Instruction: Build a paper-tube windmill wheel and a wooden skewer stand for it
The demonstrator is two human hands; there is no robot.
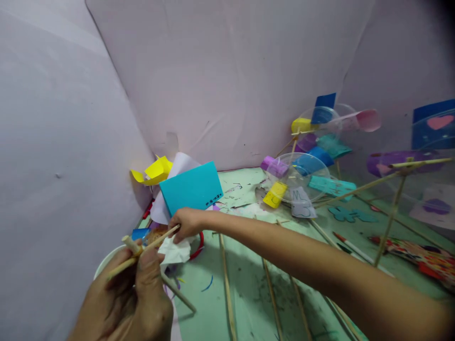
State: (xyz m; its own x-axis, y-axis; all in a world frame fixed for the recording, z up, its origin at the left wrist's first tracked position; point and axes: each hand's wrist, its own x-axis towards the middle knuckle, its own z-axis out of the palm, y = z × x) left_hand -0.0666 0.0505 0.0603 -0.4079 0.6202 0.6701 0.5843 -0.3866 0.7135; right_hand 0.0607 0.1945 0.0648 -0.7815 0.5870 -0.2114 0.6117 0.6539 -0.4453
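My left hand point(138, 298), at the lower left, pinches several thin wooden sticks point(159, 240) that cross at a yellowish binding. One stick points up and right, and another slants down to the right. My right hand point(186, 225) reaches in from the right with its fingers curled, beside the far tip of the upper stick. Whether it touches that tip, or what its fingers hold, I cannot make out. Just below it lie a crumpled white tissue point(176, 251) and a red loop point(199, 247). Behind it leans a turquoise card point(194, 187) with small dark writing.
Yellow paper point(152, 171) lies at the left wall. Long sticks point(227, 289) rest on the green tabletop point(199, 327). On the right stand stick frames point(393, 220) with clear plastic discs point(298, 175) and coloured paper pieces. A patterned pouch point(421, 255) and a pencil point(350, 244) lie nearby.
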